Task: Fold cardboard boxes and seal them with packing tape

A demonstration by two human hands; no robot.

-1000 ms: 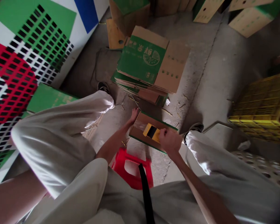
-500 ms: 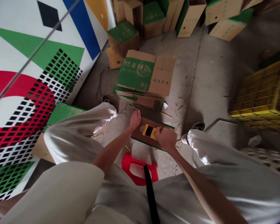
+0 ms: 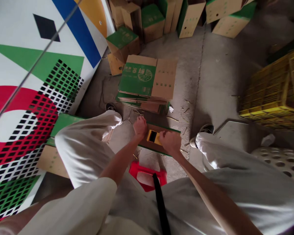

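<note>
A narrow cardboard box [image 3: 152, 147] with green long edges stands between my feet, its brown end facing up. My left hand [image 3: 140, 126] is closed over its left end, fingers curled at the far corner. In my right hand [image 3: 171, 142] is a yellow carton stapler [image 3: 157, 138] with a black top, its front end over the middle-left of the box face. My fist wraps its rear end. Whether the stapler presses on the cardboard, I cannot tell. Just beyond the box lies a stack of flattened green and brown cartons [image 3: 137, 80].
Folded boxes [image 3: 153, 23] line the back. Yellow plastic crates [image 3: 269, 94] stand at the right. A red plastic stool [image 3: 164, 176] is under me, with a black strap [image 3: 160, 205] above it. Thin yellowish strips [image 3: 172, 118] litter the floor. A patterned panel [image 3: 46, 65] fills the left.
My right hand has shifted the stapler slightly left along the box face, nearer my left hand. My left hand stays at the box's left end. The whole view has turned a little.
</note>
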